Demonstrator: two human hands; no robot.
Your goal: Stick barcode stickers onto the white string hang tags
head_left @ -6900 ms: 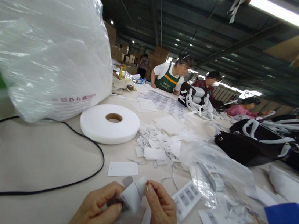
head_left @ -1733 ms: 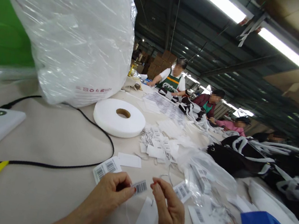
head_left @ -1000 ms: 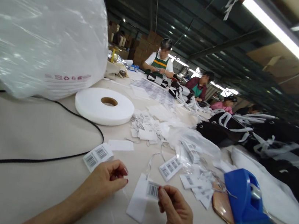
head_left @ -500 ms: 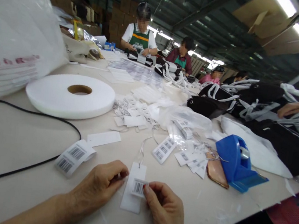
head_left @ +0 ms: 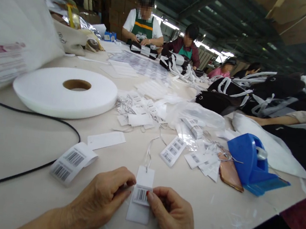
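A white hang tag point(head_left: 138, 213) with a string at its top lies on the table between my hands. Over its middle is a small barcode sticker point(head_left: 141, 195). My right hand point(head_left: 171, 215) pinches the sticker's right edge between thumb and forefinger. On the other side, my left hand point(head_left: 107, 195) has thumb and forefinger curled close together at the tag's left edge; whether they grip the sticker or tag is too small to tell. A curled strip of barcode stickers point(head_left: 70, 161) rests left of my left hand.
A large white roll point(head_left: 42, 89) and black cord point(head_left: 19, 173) are at left. Behind the tag lie piled tags point(head_left: 139, 112) and a barcode strip point(head_left: 173, 150). A blue tape dispenser point(head_left: 248, 162) stands right. Across the table are people; one arm point(head_left: 280, 119) reaches in from the right.
The sticker now lies straighter over the tag, and my left fingertips are closer to its left edge. The other person's arm at right reaches farther in. The view has shifted slightly.
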